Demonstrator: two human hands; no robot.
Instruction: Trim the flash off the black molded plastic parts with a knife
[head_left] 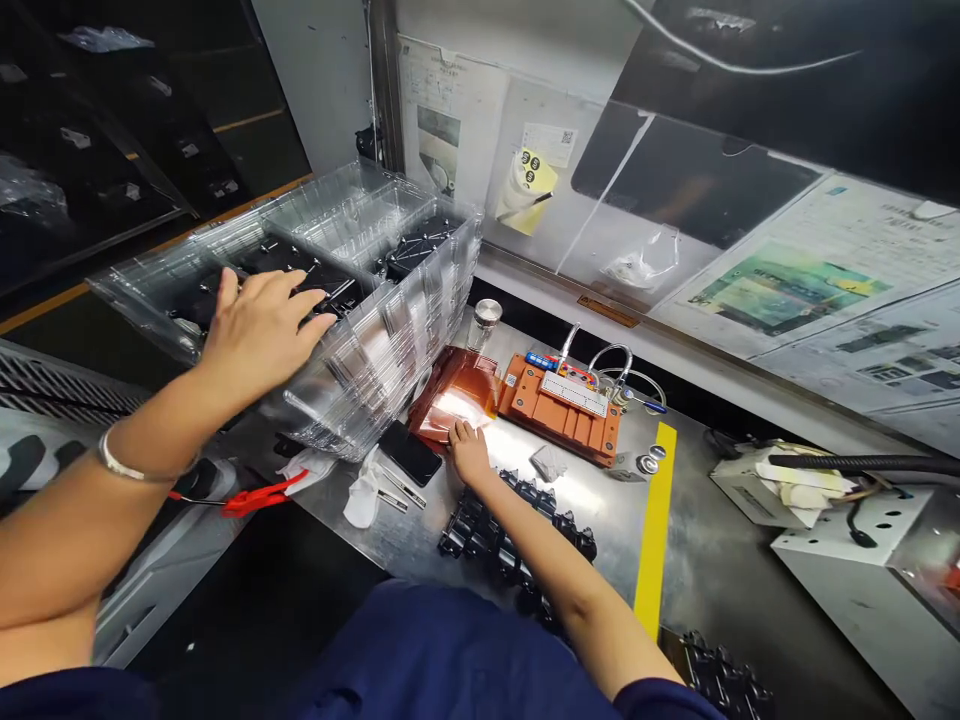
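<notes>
My left hand (262, 335) spreads over a clear plastic compartment tray (405, 340), above black parts (300, 275) lying in one compartment. The tray sits on a stack of similar trays. My right hand (469, 452) rests its fingertips on the near edge of an amber translucent sheet (450, 395). Beside that sheet stands an orange fixture (559, 415) carrying a white board and looped wires. Rows of black parts (517, 530) lie below my right forearm. A black phone (410, 452) lies left of my right hand.
A white glove (364, 497) and metal strips (401, 487) lie on the steel bench (622, 520), which has a yellow tape line (655, 530). A capped glass jar (484, 325) stands at the back. A red strap (262, 495) hangs at the bench edge. A white electrical box (847, 530) sits right.
</notes>
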